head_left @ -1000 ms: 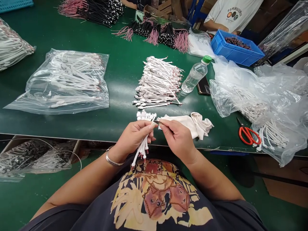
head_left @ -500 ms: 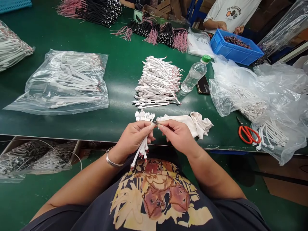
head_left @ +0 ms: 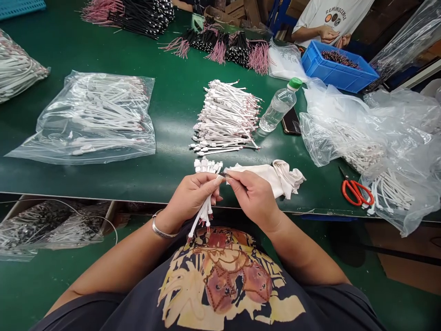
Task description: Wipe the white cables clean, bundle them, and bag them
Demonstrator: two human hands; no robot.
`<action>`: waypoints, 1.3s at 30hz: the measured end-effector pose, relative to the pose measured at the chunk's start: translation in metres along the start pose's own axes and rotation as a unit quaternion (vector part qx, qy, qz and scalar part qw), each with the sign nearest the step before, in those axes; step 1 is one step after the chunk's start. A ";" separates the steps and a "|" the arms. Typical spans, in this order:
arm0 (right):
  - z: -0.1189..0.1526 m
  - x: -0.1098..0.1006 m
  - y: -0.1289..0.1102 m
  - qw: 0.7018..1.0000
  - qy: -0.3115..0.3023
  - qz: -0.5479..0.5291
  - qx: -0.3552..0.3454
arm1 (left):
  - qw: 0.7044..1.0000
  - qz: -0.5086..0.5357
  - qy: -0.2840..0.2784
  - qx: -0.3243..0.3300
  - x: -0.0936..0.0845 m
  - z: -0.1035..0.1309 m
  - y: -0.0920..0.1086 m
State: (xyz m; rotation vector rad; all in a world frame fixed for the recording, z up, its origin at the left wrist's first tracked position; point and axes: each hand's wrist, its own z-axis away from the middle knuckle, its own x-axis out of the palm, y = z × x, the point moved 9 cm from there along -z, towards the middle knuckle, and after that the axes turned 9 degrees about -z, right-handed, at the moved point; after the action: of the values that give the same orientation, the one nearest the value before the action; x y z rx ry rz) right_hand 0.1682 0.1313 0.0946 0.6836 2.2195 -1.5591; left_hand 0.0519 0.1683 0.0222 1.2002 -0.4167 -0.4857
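My left hand (head_left: 196,191) is closed around a bundle of white cables (head_left: 204,212), whose white connectors stick up above the fingers and whose reddish wire ends hang below. At the table edge, my right hand (head_left: 253,195) pinches a small dark piece (head_left: 223,174) against the left fingertips; its kind is too small to make out. Just behind the right hand lies a crumpled off-white cloth (head_left: 275,177). A pile of similar white cables (head_left: 227,117) rests on the green table beyond my hands.
A clear bag of white cables (head_left: 103,112) lies left. Right are a water bottle (head_left: 278,108), a phone (head_left: 291,122), red-handled scissors (head_left: 356,192) and an open plastic bag (head_left: 337,108) of cables. A co-worker's hands (head_left: 332,36) are behind a blue bin (head_left: 337,76).
My right hand has turned slightly, its fingers curling closer over the small dark piece, which shows less now. The left hand with the bundle barely moved. The co-worker's hands shifted a little.
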 end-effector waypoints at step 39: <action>-0.028 0.019 0.030 0.977 -0.094 -0.148 0.119 | 0.987 -0.087 -0.117 0.072 0.009 0.009 0.005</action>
State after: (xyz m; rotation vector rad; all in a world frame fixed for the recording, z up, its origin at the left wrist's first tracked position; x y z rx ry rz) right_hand 0.1695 0.1698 0.0712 0.2554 2.0847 -1.9689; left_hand 0.0549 0.1580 0.0299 1.3301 -0.5573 -0.7616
